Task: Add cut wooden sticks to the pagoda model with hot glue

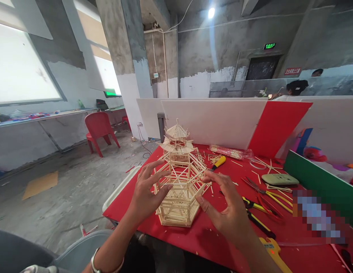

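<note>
A pagoda model (176, 218) built of thin pale wooden sticks stands upright in front of me, with a hexagonal base and pointed tiered roofs at the top. My left hand (149, 189) is at its left side, fingers spread and thumb stretched toward the front sticks. On the opposite side, my right hand (226, 206) curves by the right edge, thumb and forefinger apart. No separate piece shows in either hand. Whether the fingertips touch the sticks, I cannot tell. Both hands cover parts of the model's sides.
Right of the model, pliers (271, 193), a yellow-handled tool (219, 163) and a greenish case (280, 179) lie among loose sticks on the red tabletop (199, 242). A bagged stick bundle (226, 151) lies behind. White partitions (213, 121) border the back; a bucket (82, 248) stands lower left.
</note>
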### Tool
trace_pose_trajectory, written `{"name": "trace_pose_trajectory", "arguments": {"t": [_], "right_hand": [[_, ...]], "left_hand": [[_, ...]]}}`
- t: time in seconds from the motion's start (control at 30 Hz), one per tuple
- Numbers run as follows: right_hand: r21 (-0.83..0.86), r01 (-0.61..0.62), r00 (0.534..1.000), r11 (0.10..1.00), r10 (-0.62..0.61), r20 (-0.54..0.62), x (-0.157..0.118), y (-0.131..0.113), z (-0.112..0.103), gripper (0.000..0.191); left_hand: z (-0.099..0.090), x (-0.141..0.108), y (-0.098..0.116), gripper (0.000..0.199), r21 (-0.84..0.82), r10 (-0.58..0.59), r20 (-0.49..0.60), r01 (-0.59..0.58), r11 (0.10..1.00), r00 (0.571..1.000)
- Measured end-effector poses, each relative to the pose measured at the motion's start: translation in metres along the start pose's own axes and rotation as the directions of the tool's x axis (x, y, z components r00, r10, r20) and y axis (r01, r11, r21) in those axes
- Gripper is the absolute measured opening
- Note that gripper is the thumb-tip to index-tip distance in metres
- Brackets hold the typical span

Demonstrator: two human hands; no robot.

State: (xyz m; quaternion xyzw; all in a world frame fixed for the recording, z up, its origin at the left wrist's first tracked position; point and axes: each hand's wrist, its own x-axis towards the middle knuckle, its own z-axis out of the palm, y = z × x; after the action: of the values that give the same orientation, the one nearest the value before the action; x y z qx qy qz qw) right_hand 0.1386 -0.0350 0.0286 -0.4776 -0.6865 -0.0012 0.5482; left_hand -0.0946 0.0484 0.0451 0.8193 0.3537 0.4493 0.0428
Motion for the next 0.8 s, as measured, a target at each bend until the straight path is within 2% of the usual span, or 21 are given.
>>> {"name": "trace_pose_trajectory", "arguments": {"t": [0.8], "right_hand": [[-0.007,-0.039,0.999,0.999,0.039,0.015,-0.01,0.0069,0.003,0.051]], "left_hand": [[-0.0004,-0.0002,-0.0013,0.026,-0.011,-0.011,0.005,0.011,1.0,1.0]]}}
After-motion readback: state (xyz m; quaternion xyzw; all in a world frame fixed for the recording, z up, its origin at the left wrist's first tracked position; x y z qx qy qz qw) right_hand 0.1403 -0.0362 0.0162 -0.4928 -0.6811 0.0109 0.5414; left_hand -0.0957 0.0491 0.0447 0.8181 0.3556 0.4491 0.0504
